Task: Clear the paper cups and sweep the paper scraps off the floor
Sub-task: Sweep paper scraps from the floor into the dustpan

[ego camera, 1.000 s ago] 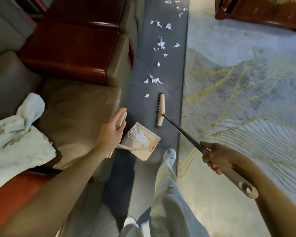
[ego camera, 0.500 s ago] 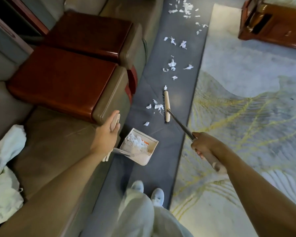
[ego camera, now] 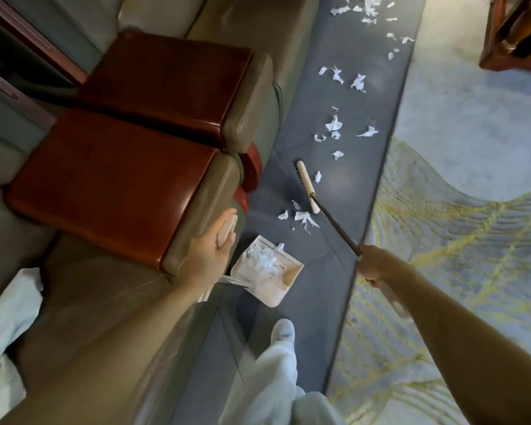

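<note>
White paper scraps (ego camera: pixel 334 125) lie scattered along the dark grey floor strip, with a small cluster (ego camera: pixel 302 217) just ahead of the dustpan. My left hand (ego camera: pixel 210 257) grips the upright handle of a beige dustpan (ego camera: pixel 265 271), which rests on the floor and holds a heap of white scraps. My right hand (ego camera: pixel 376 265) is closed on the dark shaft of a broom; its cream brush head (ego camera: pixel 306 185) lies on the floor beyond the near cluster. No paper cups are in view.
Two sofa seats with glossy red-brown wooden arm tops (ego camera: pixel 111 185) border the floor strip on the left. A white cloth (ego camera: pixel 10 314) lies on the near seat. A pale patterned carpet (ego camera: pixel 460 240) spreads to the right, a wooden cabinet (ego camera: pixel 515 35) at the far right. My foot (ego camera: pixel 282 332) stands behind the dustpan.
I have stepped forward along the strip, carrying the dustpan and broom with me. The brush head has reached past the near cluster of scraps, which now lies between it and the dustpan.
</note>
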The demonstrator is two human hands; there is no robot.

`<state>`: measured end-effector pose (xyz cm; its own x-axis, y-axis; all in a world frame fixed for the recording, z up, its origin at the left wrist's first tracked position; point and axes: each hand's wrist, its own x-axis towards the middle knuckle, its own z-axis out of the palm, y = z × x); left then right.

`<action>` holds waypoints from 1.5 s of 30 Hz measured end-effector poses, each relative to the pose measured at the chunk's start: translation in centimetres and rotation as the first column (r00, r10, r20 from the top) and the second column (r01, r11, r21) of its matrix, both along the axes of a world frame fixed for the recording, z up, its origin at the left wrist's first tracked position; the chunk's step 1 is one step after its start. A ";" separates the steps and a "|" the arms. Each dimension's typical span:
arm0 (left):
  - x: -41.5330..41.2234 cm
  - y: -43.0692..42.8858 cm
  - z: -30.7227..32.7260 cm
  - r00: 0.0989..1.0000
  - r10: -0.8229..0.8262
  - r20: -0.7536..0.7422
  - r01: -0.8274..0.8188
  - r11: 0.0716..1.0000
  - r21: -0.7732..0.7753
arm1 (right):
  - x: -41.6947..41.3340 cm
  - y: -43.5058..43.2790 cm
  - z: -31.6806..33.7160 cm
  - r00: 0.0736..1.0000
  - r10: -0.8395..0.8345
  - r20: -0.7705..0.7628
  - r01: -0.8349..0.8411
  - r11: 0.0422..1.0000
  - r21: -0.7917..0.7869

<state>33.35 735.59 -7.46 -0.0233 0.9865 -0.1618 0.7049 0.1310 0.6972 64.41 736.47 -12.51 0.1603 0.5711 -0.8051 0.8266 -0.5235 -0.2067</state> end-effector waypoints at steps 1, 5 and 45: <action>0.2 0.7 0.0 1.000 -0.004 -0.013 0.004 1.000 0.005 | 0.1 0.4 -0.5 1.000 0.017 -0.016 -0.018 0.999 -0.050; 1.5 2.9 0.8 0.999 0.001 -0.049 -0.001 1.000 -0.003 | 0.4 -0.4 0.6 0.987 0.150 -0.062 -0.159 0.966 -0.203; 21.0 34.0 -0.6 0.996 -0.001 0.087 0.001 1.000 0.008 | 20.9 32.1 2.9 0.981 0.168 0.097 -0.176 0.981 0.082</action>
